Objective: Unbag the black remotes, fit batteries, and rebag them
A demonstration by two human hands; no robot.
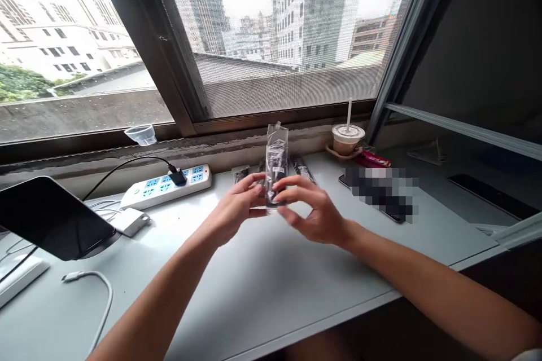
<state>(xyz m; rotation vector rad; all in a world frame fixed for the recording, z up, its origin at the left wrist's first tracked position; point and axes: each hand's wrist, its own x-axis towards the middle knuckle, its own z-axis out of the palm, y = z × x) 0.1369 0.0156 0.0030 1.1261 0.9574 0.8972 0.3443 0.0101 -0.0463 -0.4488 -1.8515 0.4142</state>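
Upright between my two hands is a clear plastic packet (277, 155) with something dark inside and a small white label on its front. My left hand (243, 203) grips the packet from its left side, fingers curled along the edge. The fingertips of my right hand (313, 208) touch its lower right side, thumb below. What exactly lies inside the packet cannot be made out. Behind my hands on the desk lie more dark packets in clear wrap, one at the right (301, 168) and one at the left (240, 174), partly hidden.
A white power strip (169, 185) with a black plug lies at the left, near a tablet (55, 217) and a white cable (108, 287). On the right are a lidded drink cup (348, 138) with a straw, a red packet (375, 159) and a phone (345, 179), partly blurred out.
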